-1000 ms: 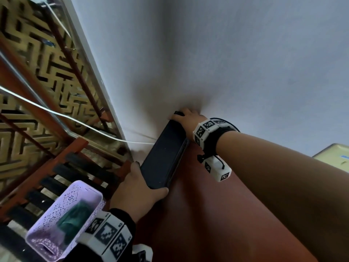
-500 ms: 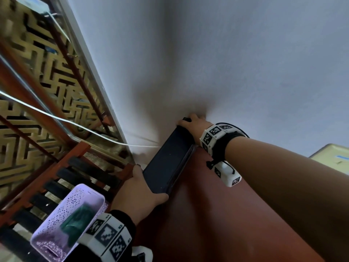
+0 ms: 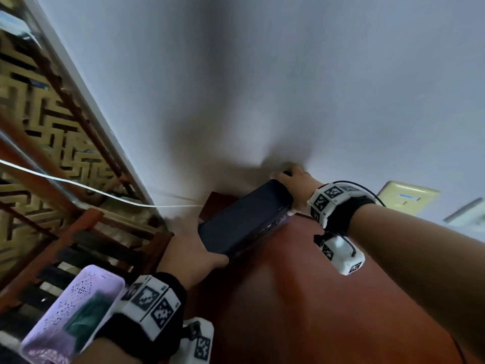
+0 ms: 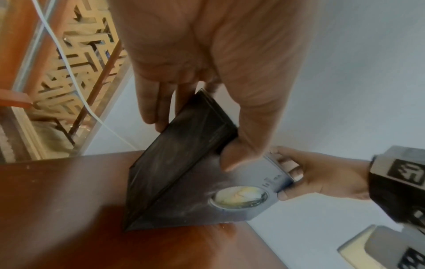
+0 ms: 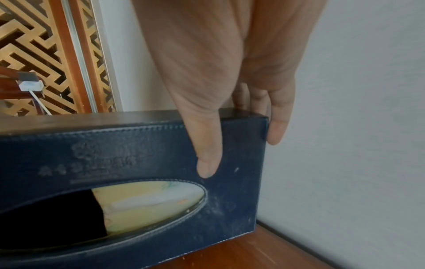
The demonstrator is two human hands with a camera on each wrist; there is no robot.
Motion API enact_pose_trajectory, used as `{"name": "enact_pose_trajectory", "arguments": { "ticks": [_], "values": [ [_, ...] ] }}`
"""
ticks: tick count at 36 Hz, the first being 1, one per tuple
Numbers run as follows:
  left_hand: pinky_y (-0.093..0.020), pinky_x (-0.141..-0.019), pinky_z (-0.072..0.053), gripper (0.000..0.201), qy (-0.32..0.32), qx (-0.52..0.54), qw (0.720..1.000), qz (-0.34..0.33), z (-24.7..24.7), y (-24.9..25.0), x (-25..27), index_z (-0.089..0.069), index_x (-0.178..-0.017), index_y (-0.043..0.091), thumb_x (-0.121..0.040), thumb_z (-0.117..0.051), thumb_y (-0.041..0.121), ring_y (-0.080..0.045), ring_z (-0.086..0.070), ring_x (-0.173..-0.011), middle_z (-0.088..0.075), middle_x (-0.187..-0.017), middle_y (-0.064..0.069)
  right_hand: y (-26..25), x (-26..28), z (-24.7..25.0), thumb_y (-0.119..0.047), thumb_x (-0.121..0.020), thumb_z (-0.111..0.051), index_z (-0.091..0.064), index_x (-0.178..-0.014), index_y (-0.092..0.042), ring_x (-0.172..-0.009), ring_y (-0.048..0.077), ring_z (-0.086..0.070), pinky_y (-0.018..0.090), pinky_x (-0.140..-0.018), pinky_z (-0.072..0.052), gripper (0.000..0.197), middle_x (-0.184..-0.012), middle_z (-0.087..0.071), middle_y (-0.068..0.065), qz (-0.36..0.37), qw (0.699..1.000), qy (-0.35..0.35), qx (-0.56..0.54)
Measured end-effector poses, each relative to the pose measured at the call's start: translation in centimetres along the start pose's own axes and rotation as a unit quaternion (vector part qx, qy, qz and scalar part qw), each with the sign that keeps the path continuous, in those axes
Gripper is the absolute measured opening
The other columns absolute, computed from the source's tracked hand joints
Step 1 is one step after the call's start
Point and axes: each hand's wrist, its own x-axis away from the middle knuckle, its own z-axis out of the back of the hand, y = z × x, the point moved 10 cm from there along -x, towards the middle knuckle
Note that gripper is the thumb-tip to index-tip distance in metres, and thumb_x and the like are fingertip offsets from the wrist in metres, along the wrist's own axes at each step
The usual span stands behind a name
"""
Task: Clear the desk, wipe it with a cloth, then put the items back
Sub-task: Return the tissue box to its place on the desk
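A dark navy leather tissue box (image 3: 244, 219) stands on its long side at the back left of the red-brown desk (image 3: 288, 311), close to the white wall. Its oval opening (image 5: 147, 198) shows pale tissue inside. My left hand (image 3: 189, 256) grips the near end, thumb on the opening face and fingers behind (image 4: 190, 143). My right hand (image 3: 294, 185) grips the far end the same way (image 5: 241, 154). The box's lower edge (image 4: 128, 227) touches the desk (image 4: 57, 209).
A lilac perforated basket (image 3: 52, 337) holding a green cloth (image 3: 86, 313) sits low left, beside the desk. A white cable (image 3: 78, 185) runs across a wooden lattice screen (image 3: 39, 127). A pale yellow box (image 3: 409, 195) lies far right.
Both hands keep their hold on the tissue box. It has shifted a little to the right along the wall, baring the desk's back left corner.
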Motion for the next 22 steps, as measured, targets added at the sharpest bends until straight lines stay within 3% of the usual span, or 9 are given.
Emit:
{"name": "enact_pose_trajectory", "arguments": {
  "ticks": [3, 5, 9, 12, 14, 18, 20, 22],
  "values": [
    [-0.013, -0.053, -0.034, 0.060, -0.006, 0.030, 0.999, -0.024, -0.6, 1.4, 0.0, -0.045, -0.102, 0.024, -0.057, -0.083, 0.017, -0.002, -0.050, -0.073, -0.054, -0.091, 0.007, 2.1, 1.9, 0.0, -0.020, -0.062, -0.086, -0.028, -0.143, -0.030, -0.124, 0.037, -0.043, 0.042, -0.102, -0.044, 0.101, -0.143, -0.023, 0.011, -0.015, 1.000, -0.002, -0.012],
    [-0.014, -0.056, -0.037, 0.062, -0.007, 0.041, 0.998, -0.041, -1.1, 2.3, 0.0, -0.046, -0.105, 0.025, -0.056, -0.083, 0.015, -0.007, -0.053, -0.078, -0.056, -0.097, 0.004, 3.5, 3.2, 0.0, -0.024, -0.061, -0.087, -0.029, -0.143, -0.029, -0.121, 0.036, -0.046, 0.041, -0.101, -0.044, 0.101, -0.139, -0.027, 0.011, -0.028, 0.999, -0.001, -0.024],
    [-0.030, -0.073, -0.050, 0.070, -0.010, 0.039, 0.997, -0.069, -2.6, 4.3, -0.1, -0.044, -0.107, 0.035, -0.050, -0.081, 0.021, -0.016, -0.057, -0.089, -0.057, -0.101, 0.007, 6.4, 5.8, -0.1, -0.030, -0.057, -0.088, -0.031, -0.141, -0.030, -0.117, 0.034, -0.051, 0.040, -0.099, -0.046, 0.102, -0.134, -0.032, 0.009, -0.052, 0.997, 0.007, -0.047],
    [-0.037, -0.084, -0.052, 0.077, -0.022, 0.058, 0.994, -0.093, -4.0, 5.9, -0.1, -0.044, -0.110, 0.041, -0.041, -0.075, 0.028, -0.017, -0.059, -0.095, -0.057, -0.105, 0.008, 8.8, 7.8, -0.3, -0.032, -0.055, -0.088, -0.033, -0.139, -0.031, -0.116, 0.033, -0.052, 0.039, -0.100, -0.045, 0.101, -0.134, -0.034, 0.008, -0.068, 0.995, 0.017, -0.065],
    [-0.038, -0.092, -0.050, 0.085, -0.039, 0.084, 0.989, -0.117, -5.1, 6.9, -0.3, -0.044, -0.116, 0.047, -0.039, -0.076, 0.031, -0.017, -0.057, -0.105, -0.054, -0.113, 0.008, 10.5, 9.0, -0.4, -0.032, -0.054, -0.088, -0.035, -0.138, -0.031, -0.115, 0.032, -0.052, 0.037, -0.099, -0.046, 0.099, -0.132, -0.037, 0.007, -0.082, 0.993, 0.025, -0.081],
    [-0.031, -0.103, -0.042, 0.095, -0.076, 0.145, 0.974, -0.157, -7.1, 9.1, -0.7, -0.027, -0.114, 0.072, -0.039, -0.078, 0.042, -0.009, -0.052, -0.116, -0.050, -0.121, 0.017, 13.7, 11.4, -0.6, -0.035, -0.053, -0.088, -0.039, -0.134, -0.031, -0.110, 0.030, -0.053, 0.031, -0.091, -0.044, 0.095, -0.121, -0.048, 0.009, -0.106, 0.988, 0.034, -0.104],
    [-0.029, -0.104, -0.040, 0.099, -0.099, 0.170, 0.967, -0.164, -8.2, 10.1, -0.9, -0.023, -0.118, 0.070, -0.044, -0.081, 0.036, -0.008, -0.052, -0.117, -0.050, -0.121, 0.017, 15.1, 12.4, -0.8, -0.036, -0.052, -0.088, -0.041, -0.133, -0.030, -0.109, 0.029, -0.053, 0.030, -0.090, -0.042, 0.094, -0.119, -0.052, 0.010, -0.115, 0.986, 0.033, -0.115],
    [-0.035, -0.107, -0.040, 0.105, -0.125, 0.196, 0.958, -0.166, -9.5, 10.9, -1.2, -0.020, -0.126, 0.066, -0.053, -0.084, 0.026, -0.011, -0.051, -0.122, -0.049, -0.130, 0.005, 16.6, 13.4, -1.1, -0.038, -0.052, -0.088, -0.043, -0.132, -0.031, -0.112, 0.027, -0.052, 0.029, -0.092, -0.041, 0.092, -0.121, -0.055, 0.007, -0.123, 0.983, 0.029, -0.130]
  ]
}}
